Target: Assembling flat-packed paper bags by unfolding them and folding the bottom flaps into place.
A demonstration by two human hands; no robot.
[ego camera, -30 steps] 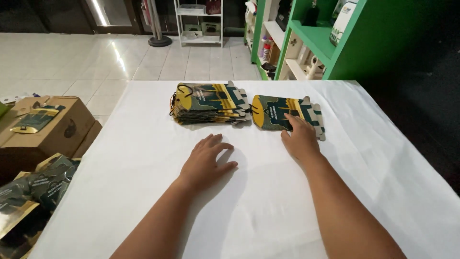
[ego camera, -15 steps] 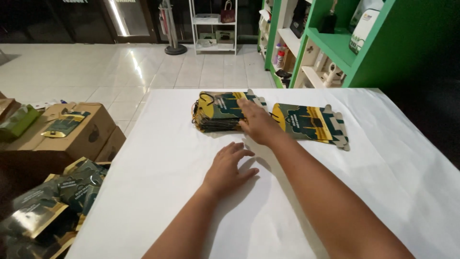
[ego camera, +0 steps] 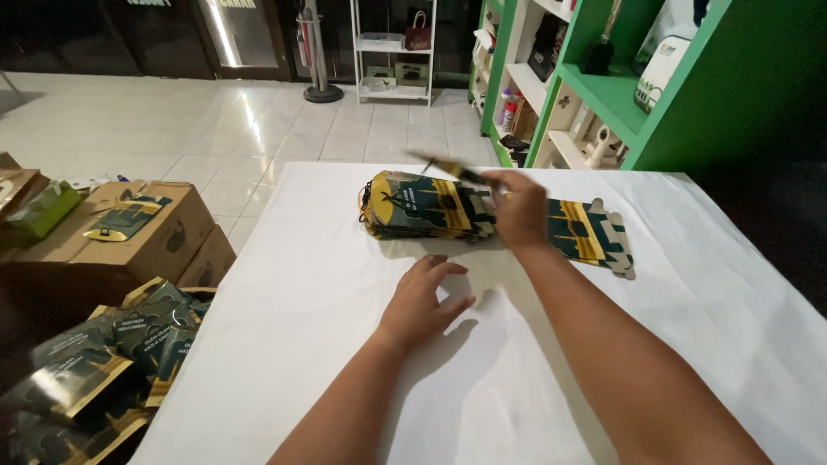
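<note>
Hands are working apart: right hand (ego camera: 517,211) is pinching one flat carton (ego camera: 452,170) above the stack (ego camera: 422,207); left hand (ego camera: 422,301) is resting flat, empty, on the table (ego camera: 345,344). Next likely calls for setting it beside.

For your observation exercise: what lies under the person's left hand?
Under the left hand, only the white table cover shows; the spot beneath the palm is covered.

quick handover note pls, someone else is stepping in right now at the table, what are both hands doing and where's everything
Left hand: flat on the white table, holding nothing.
Right hand: lifting one flat printed carton edge-on, blurred, above the stack of flat cartons.
One unfolded carton lies flat right of the stack.
More packs in the open boxes on the floor, left.
Done: one carton laid out. Left: the stack.
</note>
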